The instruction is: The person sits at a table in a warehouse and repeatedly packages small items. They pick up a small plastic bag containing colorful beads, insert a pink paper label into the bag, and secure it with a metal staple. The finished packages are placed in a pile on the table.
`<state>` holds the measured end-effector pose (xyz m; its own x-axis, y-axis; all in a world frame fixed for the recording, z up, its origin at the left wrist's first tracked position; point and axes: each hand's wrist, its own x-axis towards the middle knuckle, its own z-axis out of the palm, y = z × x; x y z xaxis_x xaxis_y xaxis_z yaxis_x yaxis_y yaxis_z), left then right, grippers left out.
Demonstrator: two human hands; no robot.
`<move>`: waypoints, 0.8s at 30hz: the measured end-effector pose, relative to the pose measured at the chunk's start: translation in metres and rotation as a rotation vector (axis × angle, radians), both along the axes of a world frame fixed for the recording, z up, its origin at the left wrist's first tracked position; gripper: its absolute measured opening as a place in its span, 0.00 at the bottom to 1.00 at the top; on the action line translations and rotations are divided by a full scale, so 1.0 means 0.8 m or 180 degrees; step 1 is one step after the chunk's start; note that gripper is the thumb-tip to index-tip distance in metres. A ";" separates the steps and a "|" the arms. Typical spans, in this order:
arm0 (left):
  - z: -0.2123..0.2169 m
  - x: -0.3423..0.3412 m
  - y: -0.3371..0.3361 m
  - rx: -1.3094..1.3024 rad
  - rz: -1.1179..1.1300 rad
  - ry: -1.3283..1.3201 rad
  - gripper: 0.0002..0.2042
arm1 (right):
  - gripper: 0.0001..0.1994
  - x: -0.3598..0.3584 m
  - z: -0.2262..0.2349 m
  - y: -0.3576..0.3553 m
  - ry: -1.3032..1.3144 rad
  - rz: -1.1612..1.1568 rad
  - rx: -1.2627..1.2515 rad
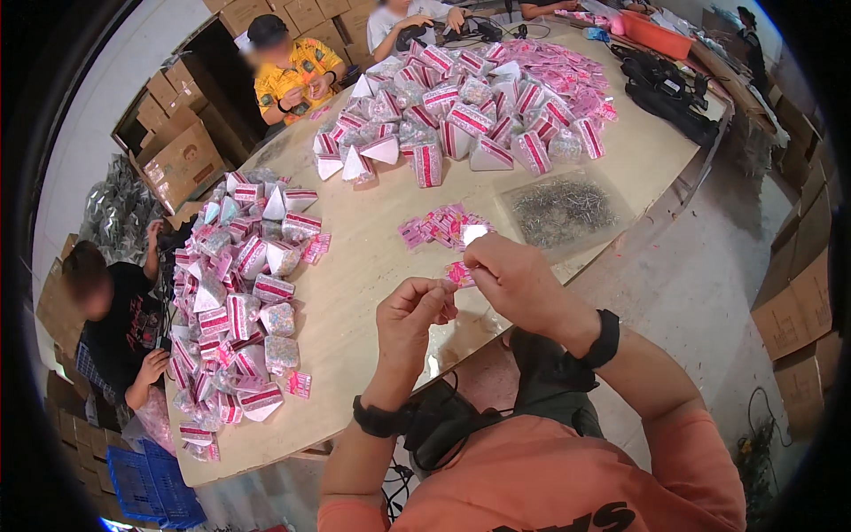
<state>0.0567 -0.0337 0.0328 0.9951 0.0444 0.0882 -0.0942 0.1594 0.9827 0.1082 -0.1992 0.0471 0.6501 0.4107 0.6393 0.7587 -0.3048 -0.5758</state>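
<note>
My left hand (pixel 409 317) and my right hand (pixel 511 277) meet above the near edge of a long wooden table (pixel 372 257). Together they pinch a small pink and white packet (pixel 458 274) between the fingertips. Just beyond my hands a loose cluster of the same small pink packets (pixel 439 225) lies on the table. A clear bag of small grey metal pieces (pixel 562 209) sits to the right of that cluster. Both wrists wear black bands.
Big heaps of pink-striped triangular packages fill the table's left side (pixel 235 293) and far end (pixel 461 111). A person in black sits at left, a person in yellow at the far side. Cardboard boxes (pixel 182 160) stand around; a blue crate (pixel 151 483) is at lower left.
</note>
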 end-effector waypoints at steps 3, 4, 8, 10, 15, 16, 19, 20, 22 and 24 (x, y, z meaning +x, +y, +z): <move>-0.002 -0.001 -0.004 0.0032 0.0054 -0.0043 0.06 | 0.03 -0.002 -0.005 0.003 -0.0177 -0.0088 -0.0208; -0.002 -0.001 -0.004 0.0049 0.0078 -0.0062 0.06 | 0.02 -0.004 -0.005 0.002 -0.0163 -0.0081 -0.0239; -0.002 0.000 -0.003 0.0178 0.0131 -0.0157 0.06 | 0.02 -0.006 -0.008 0.004 -0.0179 -0.0102 -0.0339; -0.001 -0.001 -0.005 0.0223 0.0169 -0.0140 0.07 | 0.02 -0.007 -0.011 0.005 -0.0162 -0.0120 -0.0384; -0.007 -0.003 -0.006 0.0334 0.0052 -0.0142 0.08 | 0.03 -0.011 -0.015 0.013 -0.0033 0.0055 -0.0289; -0.008 -0.003 -0.005 0.0337 0.0007 -0.0121 0.09 | 0.02 -0.011 -0.014 0.013 0.0116 0.0123 -0.0206; -0.008 -0.004 -0.003 0.0442 -0.0015 -0.0034 0.09 | 0.02 -0.012 -0.006 0.011 0.0506 0.0261 -0.0010; -0.009 -0.004 -0.002 0.0482 -0.0032 -0.0075 0.09 | 0.02 -0.012 -0.003 0.009 0.0596 0.0262 0.0019; -0.010 -0.003 0.000 0.0564 -0.0063 -0.0156 0.09 | 0.02 -0.011 0.001 0.008 0.0653 0.0270 0.0033; -0.009 -0.004 0.001 0.0727 -0.0067 -0.0180 0.09 | 0.02 -0.009 0.002 0.007 0.0583 0.0289 0.0000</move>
<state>0.0535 -0.0330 0.0258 0.9888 -0.0037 0.1491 -0.1491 -0.0640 0.9868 0.1008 -0.1937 0.0489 0.7158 0.4730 0.5138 0.6657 -0.2398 -0.7066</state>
